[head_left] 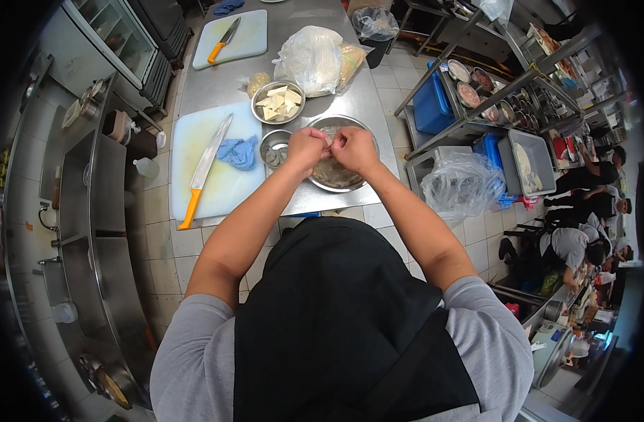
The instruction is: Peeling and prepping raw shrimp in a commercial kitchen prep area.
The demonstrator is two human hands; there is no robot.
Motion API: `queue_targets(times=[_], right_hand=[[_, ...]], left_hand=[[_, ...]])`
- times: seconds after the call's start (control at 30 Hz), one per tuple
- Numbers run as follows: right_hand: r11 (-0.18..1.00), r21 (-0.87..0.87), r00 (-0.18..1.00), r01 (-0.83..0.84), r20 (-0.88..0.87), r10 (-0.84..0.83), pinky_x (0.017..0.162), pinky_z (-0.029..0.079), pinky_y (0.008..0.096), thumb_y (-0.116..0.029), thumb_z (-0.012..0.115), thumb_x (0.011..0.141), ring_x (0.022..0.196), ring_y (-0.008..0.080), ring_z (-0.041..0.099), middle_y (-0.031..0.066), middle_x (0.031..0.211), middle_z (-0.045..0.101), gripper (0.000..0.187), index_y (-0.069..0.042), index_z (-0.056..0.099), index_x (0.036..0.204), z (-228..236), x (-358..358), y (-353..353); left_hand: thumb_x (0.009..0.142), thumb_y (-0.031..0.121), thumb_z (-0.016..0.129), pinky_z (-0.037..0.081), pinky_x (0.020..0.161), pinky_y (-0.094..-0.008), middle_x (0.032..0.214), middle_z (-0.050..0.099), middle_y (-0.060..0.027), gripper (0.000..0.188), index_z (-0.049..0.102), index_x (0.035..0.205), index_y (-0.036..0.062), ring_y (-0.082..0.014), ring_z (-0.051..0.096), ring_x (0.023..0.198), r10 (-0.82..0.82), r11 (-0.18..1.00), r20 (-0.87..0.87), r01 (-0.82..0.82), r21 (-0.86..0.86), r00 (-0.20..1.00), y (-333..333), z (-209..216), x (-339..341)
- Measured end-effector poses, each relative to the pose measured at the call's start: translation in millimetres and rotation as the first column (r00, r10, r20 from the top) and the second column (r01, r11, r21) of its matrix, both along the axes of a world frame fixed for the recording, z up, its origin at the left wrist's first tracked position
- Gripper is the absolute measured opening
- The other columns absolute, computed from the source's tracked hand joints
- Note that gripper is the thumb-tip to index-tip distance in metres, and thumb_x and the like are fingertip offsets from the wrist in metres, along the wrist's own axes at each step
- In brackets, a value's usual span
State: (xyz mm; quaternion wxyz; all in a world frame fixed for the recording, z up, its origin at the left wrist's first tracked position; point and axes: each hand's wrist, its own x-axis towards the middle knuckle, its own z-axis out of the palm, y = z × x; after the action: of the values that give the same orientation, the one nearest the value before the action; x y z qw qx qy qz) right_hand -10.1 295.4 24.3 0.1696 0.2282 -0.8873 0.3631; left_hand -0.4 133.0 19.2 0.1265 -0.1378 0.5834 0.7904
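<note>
Over the large steel bowl [338, 188], left hand [308, 149] and right hand [354, 149] are meeting, fingertips nearly touching. Grip on both sides is sitting narrow: thumbs and fingers are pinching a small pale piece [329, 142] between them. Fingers are hiding most of it; I'm not able to tell what it is.

Directly under the grip, the bowl is holding cloudy liquid. Just left of the grip, a small steel bowl [262, 150] is holding greyish pieces. Beyond the grip and to its left, another steel bowl [254, 111] is holding pale cut chunks [278, 104]. Farther left, an orange-handled knife [208, 162] is lying on a white board [188, 144] beside a blue cloth [237, 152], all on the steel bench [220, 84].

On technique, I'm recommending: light pinch, one side steadying while the other is doing the fine work, wrists staying low so drips are landing inside the rim. Piece is probably wet, so squeezing hard is risking a slip.

Orientation: the piece is showing too little between the fingertips, so I'm not calling its long axis or which way it's pointing.
</note>
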Motion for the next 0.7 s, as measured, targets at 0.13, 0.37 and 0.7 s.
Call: queue_targets(times=[0.13,0.37,0.7], right_hand=[[0.959,-0.199,0.893,0.201,0.441,-0.095,0.067,0.055,0.0387,-0.014,0.071,0.077,0.067,0.0304,0.069,0.0170,0.072,0.069,0.011,-0.003,0.071,0.079,-15,-10,11],[0.965,0.241,0.952,0.104,0.257,-0.166,0.071,0.055,0.0327,-0.014,0.072,0.079,0.071,0.0197,0.068,0.0109,0.082,0.073,0.023,-0.002,0.072,0.098,-52,-15,33],[1.000,0.015,0.836,-0.014,0.549,0.004,0.075,0.056,0.0381,-0.010,0.074,0.080,0.078,0.0257,0.070,0.0163,0.085,0.071,0.013,-0.005,0.072,0.092,-5,4,9]], left_hand=[[0.091,-0.005,0.065,0.062,0.076,-0.0331,0.101,0.066,-0.0133,0.020,0.057,0.110,-0.0024,-0.0227,0.071,0.087,-0.073,0.995,-0.003,0.074,0.061,0.997,-9,6,1],[0.095,-0.002,0.065,0.060,0.081,-0.0295,0.104,0.068,-0.0106,0.019,0.058,0.113,0.0002,-0.0188,0.070,0.092,-0.162,0.987,-0.041,0.162,-0.016,0.986,-20,-6,-3],[0.087,0.004,0.075,0.056,0.072,-0.0293,0.092,0.073,-0.0094,0.021,0.067,0.106,0.0009,-0.0181,0.070,0.084,-0.042,0.977,-0.141,0.011,-0.214,0.989,-36,-3,-11]])
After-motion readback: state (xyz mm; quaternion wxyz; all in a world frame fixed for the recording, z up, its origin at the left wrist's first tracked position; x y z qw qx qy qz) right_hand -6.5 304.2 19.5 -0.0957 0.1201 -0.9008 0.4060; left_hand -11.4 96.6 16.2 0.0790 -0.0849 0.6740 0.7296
